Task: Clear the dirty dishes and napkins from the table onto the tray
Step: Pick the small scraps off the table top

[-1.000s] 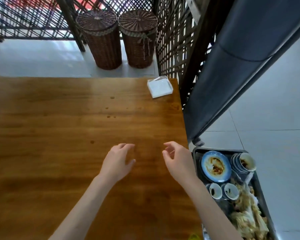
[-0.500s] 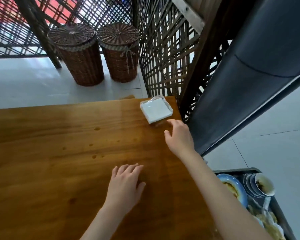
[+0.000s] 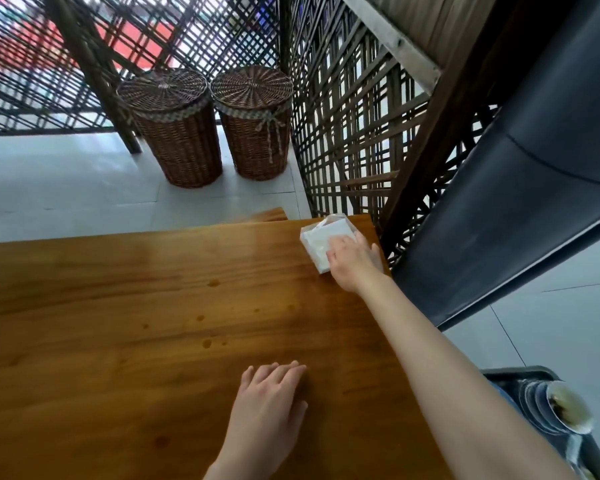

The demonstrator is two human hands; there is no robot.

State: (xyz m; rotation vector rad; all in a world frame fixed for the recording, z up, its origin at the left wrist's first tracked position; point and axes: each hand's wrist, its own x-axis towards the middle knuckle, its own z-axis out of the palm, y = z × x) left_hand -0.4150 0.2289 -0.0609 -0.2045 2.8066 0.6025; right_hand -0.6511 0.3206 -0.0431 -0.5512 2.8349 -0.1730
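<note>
- While my right hand (image 3: pixel 355 259) reaches to the far corner of the table (image 3: pixel 118 306), its fingers lie spread and fairly straight on top of the wrapped napkin pack (image 3: pixel 317 242); whether the thumb hooks the pack's edge I cannot tell.
- My left hand (image 3: pixel 269 407) rests flat on the table, palm down, fingers straight, holding nothing, well nearer me than the right hand.
- To the right of my right forearm, below the table edge, sits the tray (image 3: pixel 520 374) with stacked dirty bowls (image 3: pixel 556 408).
- Beyond the right hand, two wicker baskets (image 3: pixel 215 129) stand on the floor beside a lattice screen (image 3: pixel 354 133).
</note>
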